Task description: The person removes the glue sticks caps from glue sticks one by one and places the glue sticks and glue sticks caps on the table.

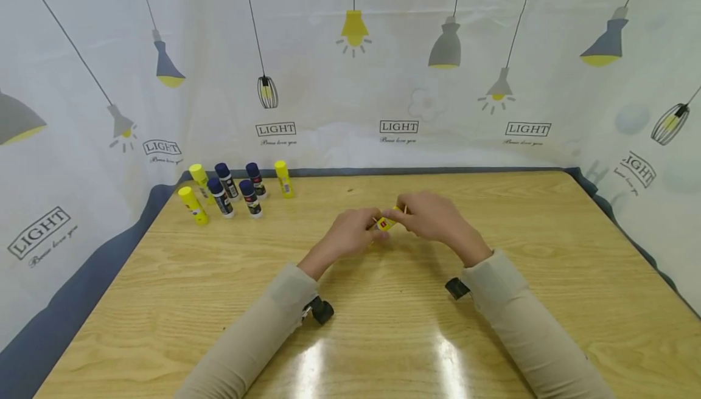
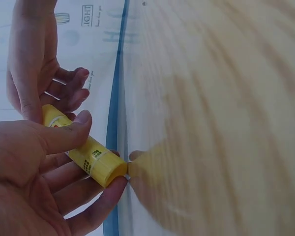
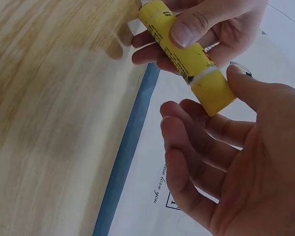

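Over the middle of the table, a yellow glue stick [image 1: 386, 222] is held tilted between both hands. My left hand [image 1: 350, 230] grips its body, the thumb [image 2: 71, 135] lying along one side and the fingers curled under it. At the other end, my right hand [image 1: 432, 215] pinches the yellow cap [image 3: 214, 93] between thumb and index finger, while its other fingers curve loosely below. A white band [image 3: 205, 75] shows between cap and body in the right wrist view. The lower end of the stick is close over the tabletop in the left wrist view.
At the back left of the wooden table [image 1: 350, 338] stand three yellow glue sticks [image 1: 193, 205] and several with dark blue caps [image 1: 220, 197], all upright. A pale curtain [image 1: 350, 83] printed with lamps surrounds the table's back and sides.
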### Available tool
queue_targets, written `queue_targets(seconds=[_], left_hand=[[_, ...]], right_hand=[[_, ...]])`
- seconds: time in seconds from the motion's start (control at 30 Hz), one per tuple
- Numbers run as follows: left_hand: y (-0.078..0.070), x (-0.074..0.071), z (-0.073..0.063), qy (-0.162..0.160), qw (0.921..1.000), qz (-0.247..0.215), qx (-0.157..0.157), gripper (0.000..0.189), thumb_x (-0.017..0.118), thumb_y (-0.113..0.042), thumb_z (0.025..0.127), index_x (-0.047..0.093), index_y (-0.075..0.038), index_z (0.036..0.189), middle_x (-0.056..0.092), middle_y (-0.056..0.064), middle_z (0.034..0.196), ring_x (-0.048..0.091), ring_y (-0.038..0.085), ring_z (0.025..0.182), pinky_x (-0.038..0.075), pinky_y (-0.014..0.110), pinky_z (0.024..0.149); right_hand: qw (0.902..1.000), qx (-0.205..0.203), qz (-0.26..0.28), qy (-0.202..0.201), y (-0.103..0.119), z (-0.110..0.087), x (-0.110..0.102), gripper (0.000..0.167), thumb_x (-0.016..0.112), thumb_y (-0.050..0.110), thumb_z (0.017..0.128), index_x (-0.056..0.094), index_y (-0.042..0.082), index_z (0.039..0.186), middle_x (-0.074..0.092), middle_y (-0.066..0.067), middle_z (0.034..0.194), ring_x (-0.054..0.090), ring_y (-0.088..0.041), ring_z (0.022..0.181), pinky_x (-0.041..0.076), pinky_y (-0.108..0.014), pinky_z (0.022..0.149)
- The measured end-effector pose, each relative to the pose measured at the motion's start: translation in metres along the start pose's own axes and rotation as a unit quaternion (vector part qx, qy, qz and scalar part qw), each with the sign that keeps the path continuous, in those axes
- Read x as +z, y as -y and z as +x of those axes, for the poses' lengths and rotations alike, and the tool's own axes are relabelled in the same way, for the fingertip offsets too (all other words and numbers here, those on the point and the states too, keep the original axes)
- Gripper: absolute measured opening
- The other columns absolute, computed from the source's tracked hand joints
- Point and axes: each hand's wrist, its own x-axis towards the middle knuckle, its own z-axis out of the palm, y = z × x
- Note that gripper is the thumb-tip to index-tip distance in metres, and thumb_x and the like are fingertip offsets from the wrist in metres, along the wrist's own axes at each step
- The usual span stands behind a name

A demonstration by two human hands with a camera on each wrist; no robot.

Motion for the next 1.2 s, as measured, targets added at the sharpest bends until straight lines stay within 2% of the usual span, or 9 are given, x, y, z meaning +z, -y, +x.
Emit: queue_targets(seconds=[0.13,0.33,0.5,0.7,0.8,0.87,0.97,1.07,1.2], left_hand=[[0.0006,-0.0004,-0.0009,-0.012,0.9999,-0.007,-0.006,0.035,0.074,-0.034,0.097,0.069,-0.012,0.123,0.077,0.005,0.106,0.069,0.019,0.086,0.051,0.032,0.072],[0.0022,-0.0013,-0.0013,-0.010,0.9999,-0.009,0.008,0.022,0.070,-0.033,0.100,0.066,-0.013,0.109,0.067,0.000,0.081,0.049,0.013,0.060,0.036,0.026,0.057],[0.0002,-0.0019,-0.0015,0.003,0.9996,0.015,0.022,0.019,0.065,-0.031,0.103,0.060,-0.013,0.101,0.058,0.000,0.077,0.045,0.012,0.060,0.034,0.025,0.056],[0.0000,-0.0026,-0.0020,0.010,0.9999,0.006,0.010,0.020,0.066,-0.032,0.102,0.064,-0.012,0.107,0.067,0.003,0.086,0.053,0.013,0.065,0.040,0.026,0.058],[-0.0008,-0.0023,-0.0016,0.009,0.9999,0.006,-0.001,0.032,0.069,-0.033,0.101,0.066,-0.012,0.125,0.074,0.005,0.103,0.065,0.017,0.081,0.050,0.031,0.069],[-0.0015,-0.0019,-0.0009,0.006,0.9999,0.008,-0.006,0.042,0.070,-0.033,0.100,0.064,-0.012,0.136,0.074,0.005,0.115,0.070,0.020,0.096,0.055,0.036,0.080],[-0.0017,-0.0012,-0.0002,0.003,0.9999,0.007,-0.010,0.044,0.070,-0.034,0.100,0.063,-0.013,0.138,0.074,0.007,0.120,0.071,0.024,0.106,0.057,0.041,0.087],[-0.0013,-0.0011,-0.0003,0.003,0.9999,0.008,-0.007,0.039,0.070,-0.034,0.100,0.066,-0.013,0.132,0.075,0.006,0.117,0.071,0.024,0.102,0.057,0.039,0.083],[0.0000,-0.0019,-0.0003,0.004,0.9999,0.010,0.005,0.028,0.070,-0.033,0.100,0.068,-0.013,0.120,0.075,0.003,0.107,0.068,0.018,0.086,0.051,0.032,0.071]], right_hand=[[1.0000,0.002,-0.005,0.001,0.0029,0.0009,0.0003,0.046,0.052,0.056,0.105,0.066,0.015,0.089,0.064,0.003,0.068,0.058,-0.014,0.059,0.044,-0.031,0.055],[0.9998,-0.017,-0.002,0.004,0.0059,0.0014,-0.0004,0.040,0.054,0.049,0.106,0.060,0.016,0.085,0.064,0.002,0.072,0.058,-0.012,0.057,0.044,-0.030,0.054],[0.9993,-0.035,0.013,0.006,0.0058,0.0009,-0.0009,0.029,0.057,0.040,0.106,0.063,0.014,0.097,0.065,0.000,0.075,0.058,-0.011,0.056,0.044,-0.029,0.054],[0.9991,-0.038,0.018,0.003,0.0056,0.0012,0.0001,0.030,0.059,0.038,0.106,0.065,0.012,0.119,0.072,-0.005,0.089,0.063,-0.014,0.066,0.051,-0.033,0.060],[0.9998,-0.011,0.007,-0.012,0.0046,0.0007,0.0010,0.038,0.057,0.048,0.105,0.068,0.012,0.111,0.073,-0.005,0.093,0.062,-0.016,0.069,0.051,-0.034,0.062],[0.9998,0.009,0.001,-0.017,0.0036,0.0008,0.0019,0.045,0.055,0.054,0.104,0.069,0.012,0.100,0.071,-0.005,0.087,0.059,-0.016,0.066,0.048,-0.033,0.059],[0.9998,0.018,0.005,-0.004,0.0027,0.0015,0.0029,0.048,0.053,0.057,0.104,0.064,0.013,0.087,0.064,-0.003,0.073,0.055,-0.016,0.058,0.041,-0.031,0.053],[0.9997,0.013,0.015,0.013,0.0032,0.0019,0.0031,0.046,0.052,0.054,0.105,0.061,0.014,0.085,0.062,0.000,0.071,0.057,-0.014,0.057,0.041,-0.030,0.052],[0.9993,0.001,0.025,0.028,0.0054,0.0008,0.0020,0.034,0.054,0.046,0.107,0.062,0.014,0.095,0.065,-0.001,0.077,0.060,-0.013,0.059,0.045,-0.031,0.054]])
